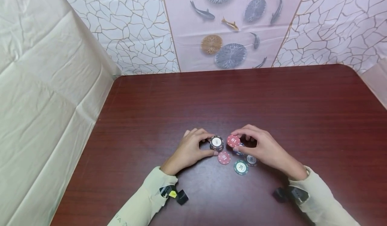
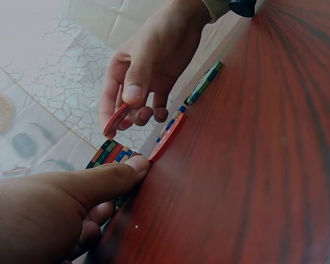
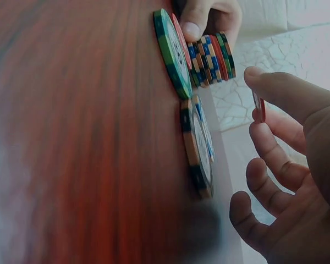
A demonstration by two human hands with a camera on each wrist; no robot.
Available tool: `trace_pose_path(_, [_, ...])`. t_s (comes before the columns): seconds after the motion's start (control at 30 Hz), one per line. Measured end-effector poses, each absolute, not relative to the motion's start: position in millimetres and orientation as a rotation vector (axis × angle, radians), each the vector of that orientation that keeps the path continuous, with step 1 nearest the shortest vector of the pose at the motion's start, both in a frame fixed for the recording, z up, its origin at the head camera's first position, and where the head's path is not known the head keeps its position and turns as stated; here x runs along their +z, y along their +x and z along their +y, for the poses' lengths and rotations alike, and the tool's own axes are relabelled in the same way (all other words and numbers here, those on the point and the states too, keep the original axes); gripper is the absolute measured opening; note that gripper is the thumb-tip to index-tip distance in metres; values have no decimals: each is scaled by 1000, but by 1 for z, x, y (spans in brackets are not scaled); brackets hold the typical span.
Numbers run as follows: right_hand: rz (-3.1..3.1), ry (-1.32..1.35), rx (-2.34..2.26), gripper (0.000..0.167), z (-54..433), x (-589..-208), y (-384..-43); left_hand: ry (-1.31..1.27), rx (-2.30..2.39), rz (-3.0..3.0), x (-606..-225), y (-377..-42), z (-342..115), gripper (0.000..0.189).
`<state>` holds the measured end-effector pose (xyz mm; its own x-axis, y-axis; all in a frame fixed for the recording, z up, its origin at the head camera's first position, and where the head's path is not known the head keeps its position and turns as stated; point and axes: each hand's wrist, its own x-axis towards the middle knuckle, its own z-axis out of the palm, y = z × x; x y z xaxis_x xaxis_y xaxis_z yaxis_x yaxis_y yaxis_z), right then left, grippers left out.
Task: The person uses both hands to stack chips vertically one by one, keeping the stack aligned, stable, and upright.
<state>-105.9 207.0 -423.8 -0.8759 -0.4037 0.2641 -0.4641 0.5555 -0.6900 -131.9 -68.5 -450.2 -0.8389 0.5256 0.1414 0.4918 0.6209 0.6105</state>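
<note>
My left hand (image 1: 191, 148) grips a stack of poker chips (image 1: 216, 142) between thumb and fingers, with a black chip marked 100 on top. The right wrist view shows the stack's (image 3: 212, 59) striped edges in blue, red, green and black. Just to its right, my right hand (image 1: 266, 148) pinches a red poker chip (image 1: 233, 140) marked 10, raised above the table. Another red chip (image 1: 224, 158) lies flat by my left thumb. A blue-edged chip (image 1: 238, 151) is partly hidden under the raised one. Near my right hand lie a black chip (image 1: 251, 160) and a green chip (image 1: 241, 167) marked 20.
The chips are on a dark red wooden table (image 1: 169, 101). Patterned cloth (image 1: 136, 28) hangs behind its far edge, and a pale cloth (image 1: 45, 85) hangs along the left side. Dark cameras are strapped at the left wrist (image 1: 182, 197) and the right wrist (image 1: 280, 194).
</note>
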Motion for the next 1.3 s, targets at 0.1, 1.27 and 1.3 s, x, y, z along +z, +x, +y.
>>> trace_pose_path(0.1, [-2706,758,1232,40,202,-423,-108,868,1028,2779,-450,-132,-69,53])
trace_pose_path(1.27, [-2789,769,1276,43,164,-429,-116,923,1010,2785,-450,-133,-69,51])
trace_pose_path(1.3, [-2787,772,1276,43,164,-429,-116,923,1009,2784,-450,-133,-69,51])
